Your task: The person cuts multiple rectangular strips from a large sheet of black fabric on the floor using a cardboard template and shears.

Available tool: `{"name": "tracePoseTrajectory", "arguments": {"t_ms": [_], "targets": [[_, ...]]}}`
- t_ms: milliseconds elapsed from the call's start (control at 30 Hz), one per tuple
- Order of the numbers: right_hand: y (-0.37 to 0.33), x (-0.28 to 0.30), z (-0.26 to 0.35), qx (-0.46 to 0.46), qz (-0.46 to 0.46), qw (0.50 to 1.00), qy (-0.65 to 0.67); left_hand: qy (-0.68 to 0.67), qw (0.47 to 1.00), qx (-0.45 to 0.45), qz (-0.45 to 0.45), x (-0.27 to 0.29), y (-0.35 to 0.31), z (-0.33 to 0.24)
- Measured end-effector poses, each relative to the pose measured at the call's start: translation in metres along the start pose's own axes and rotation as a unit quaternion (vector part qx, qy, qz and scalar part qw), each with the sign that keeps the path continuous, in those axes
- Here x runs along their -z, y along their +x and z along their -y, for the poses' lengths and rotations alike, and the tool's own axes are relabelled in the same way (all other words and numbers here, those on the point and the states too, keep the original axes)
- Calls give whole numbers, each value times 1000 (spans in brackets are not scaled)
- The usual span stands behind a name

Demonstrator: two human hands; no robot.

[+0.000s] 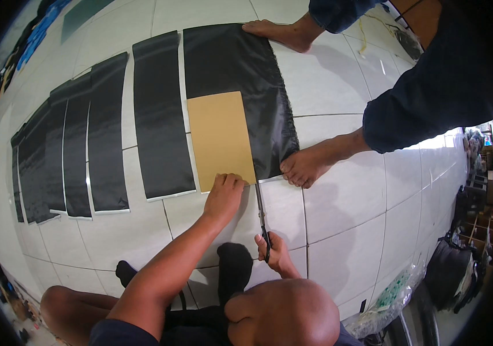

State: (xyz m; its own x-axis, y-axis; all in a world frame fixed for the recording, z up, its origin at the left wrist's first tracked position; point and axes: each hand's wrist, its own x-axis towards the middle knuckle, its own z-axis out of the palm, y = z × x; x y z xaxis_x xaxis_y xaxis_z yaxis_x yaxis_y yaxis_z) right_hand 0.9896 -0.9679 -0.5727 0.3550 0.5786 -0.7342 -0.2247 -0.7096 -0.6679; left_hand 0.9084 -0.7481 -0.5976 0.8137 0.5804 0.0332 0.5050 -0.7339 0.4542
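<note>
A tan rectangular sheet of cardboard [218, 135] lies on a wide piece of black fabric [217, 60] with a frayed right edge. My left hand [226, 195] holds the cardboard down at its near edge, fingers bent and close together. My right hand [273, 251] grips black-handled scissors [260, 205]. Their blades point away from me and meet the fabric's near edge beside the cardboard's lower right corner. Another person's bare foot [310, 163] presses on the fabric's near right corner, and their other foot [284, 33] rests on its far right corner.
Several black fabric strips [160, 115] lie side by side on the white tiled floor [344, 207] to the left. The other person's dark trouser leg [431, 92] stands at the right. A clear plastic bag [393, 305] and a black bag [451, 265] sit at the lower right.
</note>
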Motion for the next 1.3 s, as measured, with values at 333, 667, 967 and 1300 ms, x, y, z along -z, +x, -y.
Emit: {"name": "tracePoseTrajectory", "arguments": {"t_ms": [333,667,967,1300], "targets": [[7,5,15,0,-7,1000,-21,44,996,-64,46,-4,-7,3],[7,1,28,-12,-34,999,-26,39,997,-57,35,-3,-10,-1],[38,4,62,18,-39,999,-13,28,997,-57,47,2,-9,0],[84,1,115,68,-54,996,-18,28,996,-86,-4,-9,-12,7]]}}
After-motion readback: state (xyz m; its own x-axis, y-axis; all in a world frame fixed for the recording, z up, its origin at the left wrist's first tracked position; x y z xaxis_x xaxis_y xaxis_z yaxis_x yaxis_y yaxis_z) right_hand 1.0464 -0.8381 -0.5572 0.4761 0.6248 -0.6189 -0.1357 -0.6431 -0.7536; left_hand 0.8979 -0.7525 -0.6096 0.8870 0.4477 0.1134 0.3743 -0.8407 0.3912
